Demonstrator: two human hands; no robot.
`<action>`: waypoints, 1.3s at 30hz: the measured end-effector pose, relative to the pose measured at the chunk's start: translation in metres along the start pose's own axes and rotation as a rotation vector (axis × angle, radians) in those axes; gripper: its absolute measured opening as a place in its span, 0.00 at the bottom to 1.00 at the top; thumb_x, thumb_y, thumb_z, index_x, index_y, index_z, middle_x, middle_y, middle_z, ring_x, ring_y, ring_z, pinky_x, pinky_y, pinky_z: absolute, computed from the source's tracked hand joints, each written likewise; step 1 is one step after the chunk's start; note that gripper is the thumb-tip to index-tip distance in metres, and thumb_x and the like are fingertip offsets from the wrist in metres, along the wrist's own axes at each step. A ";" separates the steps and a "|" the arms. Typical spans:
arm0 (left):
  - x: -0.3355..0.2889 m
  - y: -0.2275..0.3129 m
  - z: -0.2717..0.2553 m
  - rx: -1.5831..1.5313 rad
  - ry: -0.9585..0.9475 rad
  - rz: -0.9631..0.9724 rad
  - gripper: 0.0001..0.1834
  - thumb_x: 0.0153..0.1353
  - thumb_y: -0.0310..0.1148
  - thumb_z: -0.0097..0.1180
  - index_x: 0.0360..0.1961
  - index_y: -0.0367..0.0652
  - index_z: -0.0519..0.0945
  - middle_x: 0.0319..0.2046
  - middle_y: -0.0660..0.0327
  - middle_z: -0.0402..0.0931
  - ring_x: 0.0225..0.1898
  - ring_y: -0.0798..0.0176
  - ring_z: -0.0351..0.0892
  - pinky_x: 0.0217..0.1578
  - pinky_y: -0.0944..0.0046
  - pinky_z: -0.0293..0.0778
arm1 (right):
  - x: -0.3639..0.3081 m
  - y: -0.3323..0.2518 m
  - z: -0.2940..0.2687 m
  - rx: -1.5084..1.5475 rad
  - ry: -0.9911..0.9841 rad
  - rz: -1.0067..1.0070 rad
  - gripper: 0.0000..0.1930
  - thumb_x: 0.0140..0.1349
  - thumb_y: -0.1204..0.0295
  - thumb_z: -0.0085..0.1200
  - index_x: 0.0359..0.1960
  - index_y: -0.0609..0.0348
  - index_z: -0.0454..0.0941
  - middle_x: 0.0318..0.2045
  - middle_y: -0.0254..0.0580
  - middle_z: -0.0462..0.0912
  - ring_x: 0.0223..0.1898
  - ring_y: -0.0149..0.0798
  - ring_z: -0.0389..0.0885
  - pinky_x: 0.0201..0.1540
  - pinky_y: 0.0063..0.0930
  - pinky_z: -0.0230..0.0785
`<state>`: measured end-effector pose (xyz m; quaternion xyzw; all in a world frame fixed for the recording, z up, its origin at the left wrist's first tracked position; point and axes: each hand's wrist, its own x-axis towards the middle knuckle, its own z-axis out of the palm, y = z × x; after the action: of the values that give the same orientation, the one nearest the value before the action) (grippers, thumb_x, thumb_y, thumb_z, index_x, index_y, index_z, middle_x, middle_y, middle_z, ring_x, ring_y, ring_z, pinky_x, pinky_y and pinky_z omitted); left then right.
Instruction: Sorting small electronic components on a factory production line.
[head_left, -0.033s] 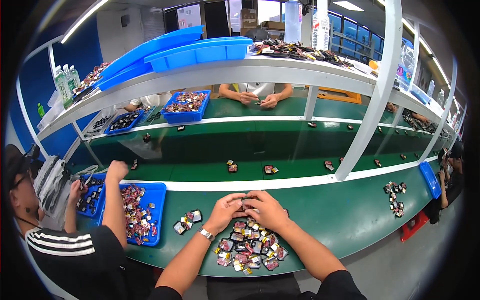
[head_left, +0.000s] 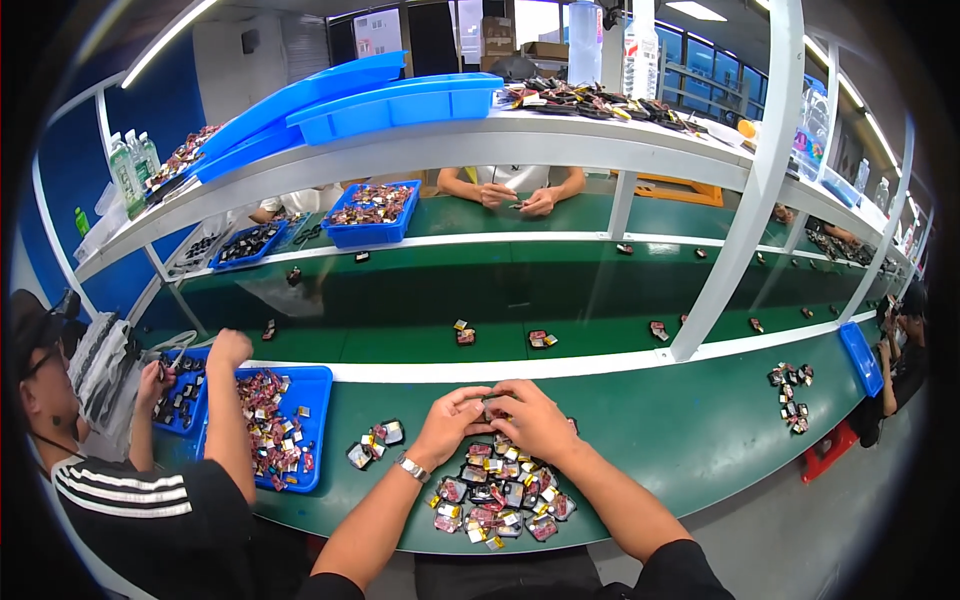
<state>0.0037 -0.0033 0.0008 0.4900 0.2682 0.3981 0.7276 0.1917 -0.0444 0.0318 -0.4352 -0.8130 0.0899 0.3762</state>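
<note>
My left hand (head_left: 450, 424), with a metal watch on its wrist, and my right hand (head_left: 530, 422) meet over the green bench. Their fingers are bent together in a pinch around a small piece, mostly hidden by the fingers. Just below them spreads a pile of small electronic modules (head_left: 512, 494), black-edged with red circuit boards and silver and yellow battery cells. The pile's far side is covered by my hands. A smaller group of modules (head_left: 376, 442) lies left of my left wrist.
On the left, a co-worker's hand (head_left: 230, 348) is above a blue bin (head_left: 326, 400) of red-board parts. A white rail (head_left: 400, 371) borders the green conveyor (head_left: 400, 335), which carries scattered modules. A white post (head_left: 745, 190) rises at right. More modules (head_left: 790, 395) lie farther right.
The co-worker's raised hand at left has shifted slightly left and down. My own hands look unmoved.
</note>
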 end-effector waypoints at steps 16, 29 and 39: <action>0.003 -0.007 0.000 0.122 -0.009 0.009 0.15 0.69 0.26 0.45 0.56 0.33 0.70 0.46 0.55 0.78 0.46 0.64 0.80 0.46 0.63 0.82 | 0.004 0.012 -0.013 0.035 -0.152 -0.005 0.09 0.53 0.75 0.60 0.37 0.55 0.79 0.45 0.38 0.74 0.50 0.43 0.73 0.51 0.35 0.70; -0.001 -0.002 -0.003 0.074 -0.075 -0.010 0.18 0.66 0.22 0.48 0.57 0.34 0.68 0.48 0.55 0.76 0.48 0.65 0.78 0.50 0.63 0.79 | -0.001 0.014 -0.002 0.122 -0.070 0.084 0.06 0.54 0.71 0.57 0.33 0.57 0.82 0.52 0.41 0.74 0.57 0.45 0.69 0.57 0.37 0.66; 0.002 -0.008 -0.006 0.029 -0.058 -0.020 0.16 0.68 0.24 0.47 0.56 0.36 0.69 0.49 0.56 0.76 0.49 0.64 0.78 0.48 0.62 0.78 | -0.005 0.010 0.010 0.099 0.058 0.086 0.05 0.54 0.73 0.60 0.33 0.56 0.83 0.51 0.42 0.76 0.56 0.45 0.71 0.52 0.36 0.71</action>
<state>0.0024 -0.0001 -0.0084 0.5092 0.2573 0.3726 0.7319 0.1927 -0.0401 0.0177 -0.4532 -0.7767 0.1335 0.4166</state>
